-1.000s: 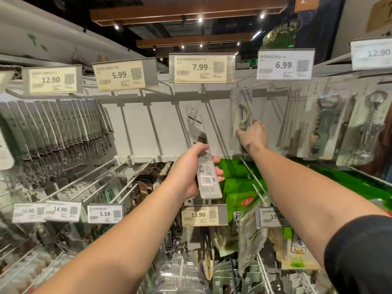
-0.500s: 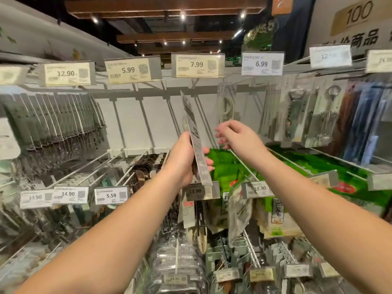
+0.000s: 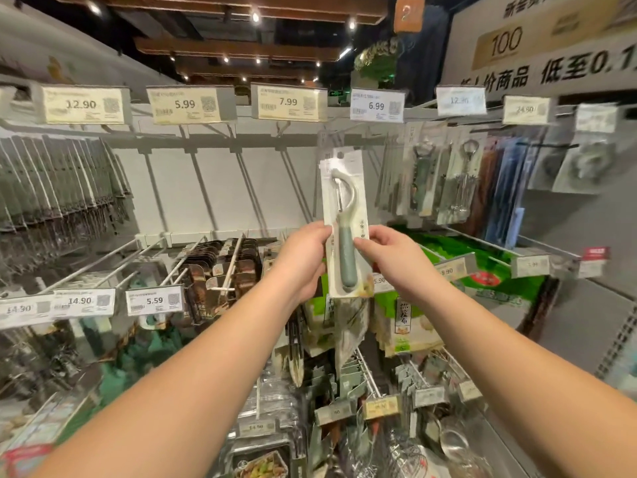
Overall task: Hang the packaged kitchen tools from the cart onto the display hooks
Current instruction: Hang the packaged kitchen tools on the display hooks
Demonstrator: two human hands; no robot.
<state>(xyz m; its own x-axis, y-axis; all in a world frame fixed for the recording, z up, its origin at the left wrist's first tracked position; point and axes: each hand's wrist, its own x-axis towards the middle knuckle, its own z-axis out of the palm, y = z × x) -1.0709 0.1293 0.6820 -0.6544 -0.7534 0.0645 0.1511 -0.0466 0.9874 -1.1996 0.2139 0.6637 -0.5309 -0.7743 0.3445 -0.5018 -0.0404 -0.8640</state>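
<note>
A packaged peeler [image 3: 345, 215], grey-green handle on a white card, stands upright in front of the display wall. My left hand [image 3: 303, 257] grips the card's lower left edge. My right hand [image 3: 389, 258] pinches its lower right edge. The card's top reaches up toward the hook under the 6.99 price tag [image 3: 376, 105]. Another pack hangs just behind it on that hook. Several bare hooks [image 3: 248, 188] slant down under the 5.99 and 7.99 tags. The cart is out of view.
Dark packs [image 3: 58, 181] fill the hooks at left under the 12.90 tag. Bottle openers and corkscrews [image 3: 444, 181] hang to the right. Green bags [image 3: 482, 263] and further packaged goods crowd the lower hooks, whose price tags jut toward me.
The peeler pack has turned from edge-on to face me and shifted right. My right hand came back from the hanging pack and took hold of its right edge. The view swung right.
</note>
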